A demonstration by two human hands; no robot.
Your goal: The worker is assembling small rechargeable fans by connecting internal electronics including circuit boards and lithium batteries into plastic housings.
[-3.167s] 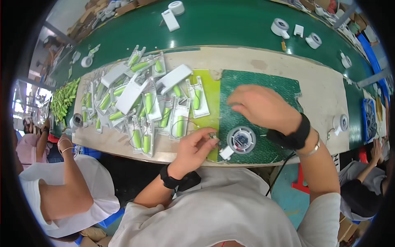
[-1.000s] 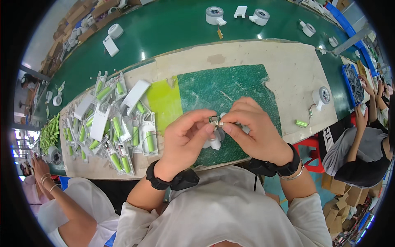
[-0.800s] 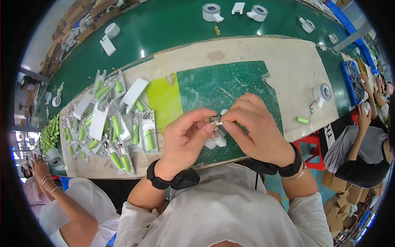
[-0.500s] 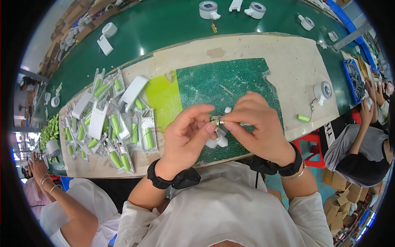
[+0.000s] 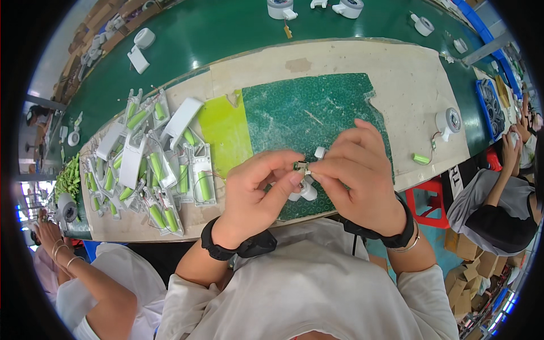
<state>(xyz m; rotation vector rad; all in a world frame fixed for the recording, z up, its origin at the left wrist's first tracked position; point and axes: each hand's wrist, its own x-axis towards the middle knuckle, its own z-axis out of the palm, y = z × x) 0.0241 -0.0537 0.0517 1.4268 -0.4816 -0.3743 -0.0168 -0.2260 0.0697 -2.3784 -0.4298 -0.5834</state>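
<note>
A small circuit board (image 5: 300,165) is pinched between the thumb and fingers of my left hand (image 5: 249,190). My right hand (image 5: 365,178) closes thumb and forefinger on a tiny pale connector (image 5: 307,170) at the board's right edge; whether it is fully seated is too small to tell. Just below the fingertips, a white plastic housing (image 5: 306,191) shows in part, mostly covered by my left hand. Behind the fingers a small white block (image 5: 320,152) appears. Both hands are above a green patterned mat (image 5: 306,113).
On my left lies a heap of white plastic casings (image 5: 134,161) with green battery cells. A yellow-green sheet (image 5: 222,130) borders the mat. To the right are a round white lamp-like unit (image 5: 447,122) and a wired green cell (image 5: 420,159). Co-workers sit on both sides.
Both hands have shifted slightly to the right with the board, still pinching it and the connector. The whole view has tilted a little, moving the table items slightly upward.
</note>
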